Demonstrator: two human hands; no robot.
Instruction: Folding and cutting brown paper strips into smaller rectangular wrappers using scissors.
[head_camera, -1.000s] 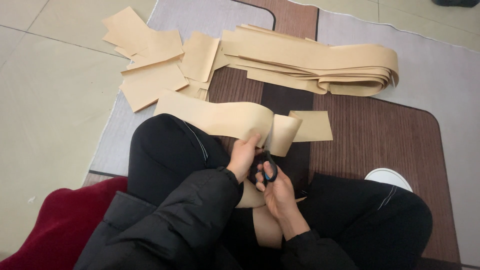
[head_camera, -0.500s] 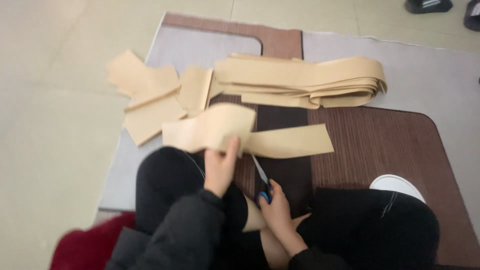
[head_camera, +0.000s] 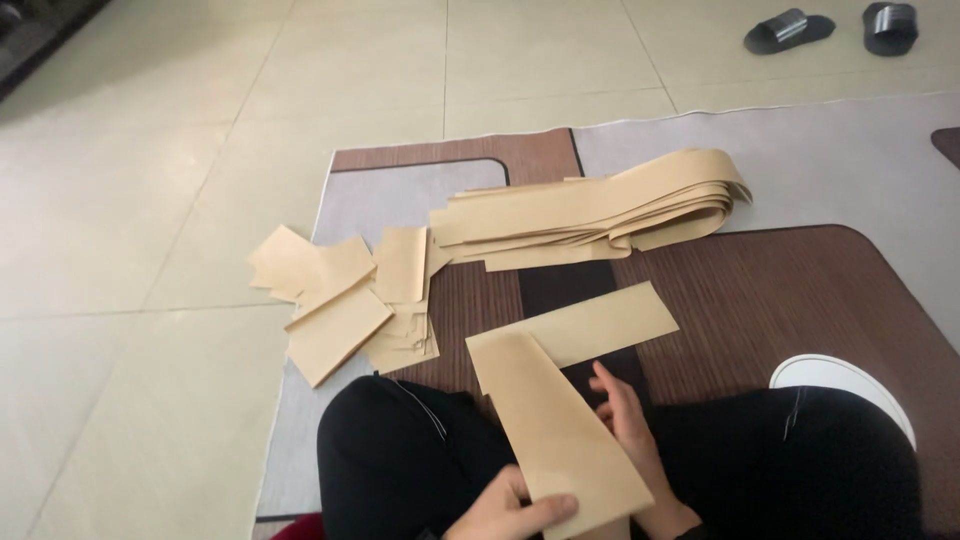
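I sit cross-legged in black trousers on a mat. A long tan strip (head_camera: 560, 420) lies folded across my lap, and its far part (head_camera: 600, 325) stretches right over the brown mat. My left hand (head_camera: 505, 512) pinches the strip's near end, thumb on top. Just right of the strip, my right hand (head_camera: 628, 430) rests with its fingers apart, touching the strip's edge. No scissors show in this view.
A stack of long tan strips (head_camera: 600, 210) lies folded farther out on the mat. Several short cut pieces (head_camera: 345, 305) are piled at the left, over the grey mat edge (head_camera: 300, 420). A white shoe (head_camera: 835, 385) is at my right knee. Black slippers (head_camera: 790, 30) sit on the tiles.
The scissors seen in my right hand earlier are out of sight, and that hand now has its fingers spread. My left hand has drawn the strip down toward my lap.
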